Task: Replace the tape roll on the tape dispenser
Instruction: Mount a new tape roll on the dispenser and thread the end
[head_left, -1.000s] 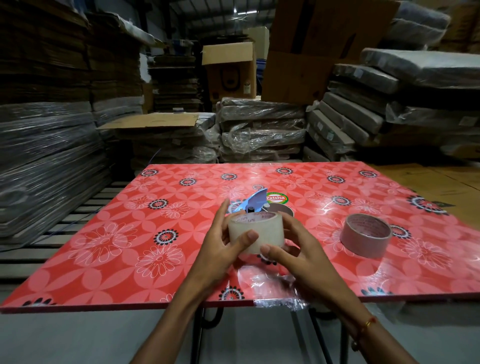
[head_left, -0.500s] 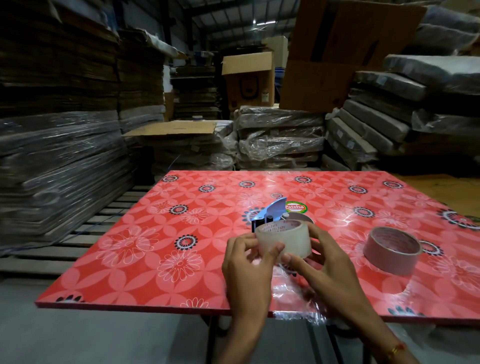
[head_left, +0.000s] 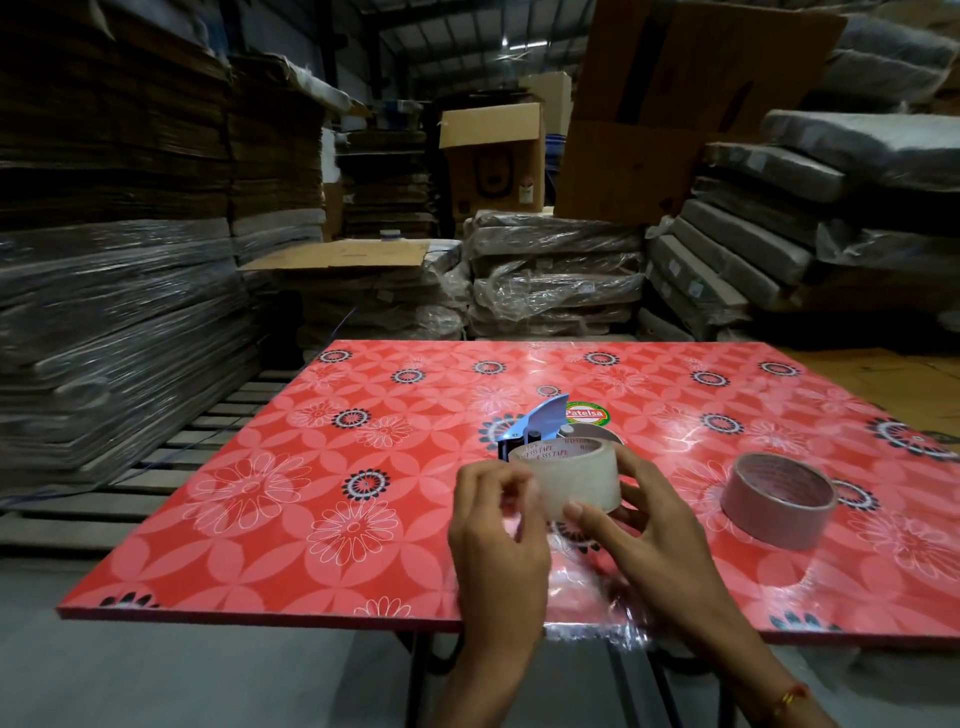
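Note:
I hold a clear tape roll (head_left: 574, 475) above the red floral table (head_left: 291, 499), near its front edge. My right hand (head_left: 644, 530) grips the roll from the right and below. My left hand (head_left: 496, 525) pinches at the roll's left side with curled fingers, blurred. Just behind the roll stands the tape dispenser (head_left: 540, 423), blue and black, mostly hidden by the roll. A brown, nearly used tape roll (head_left: 779, 499) lies flat on the table to the right.
A round green and red sticker (head_left: 586, 413) sits on the table behind the dispenser. Crinkled clear film (head_left: 597, 613) hangs over the front edge. Wrapped stacks of flat cardboard (head_left: 104, 291) stand to the left and behind, with wooden pallet slats (head_left: 171, 457) at the left.
My left fingers have curled from flat against the roll to a pinch at its side. My view has shifted, so the table sits further right and lower.

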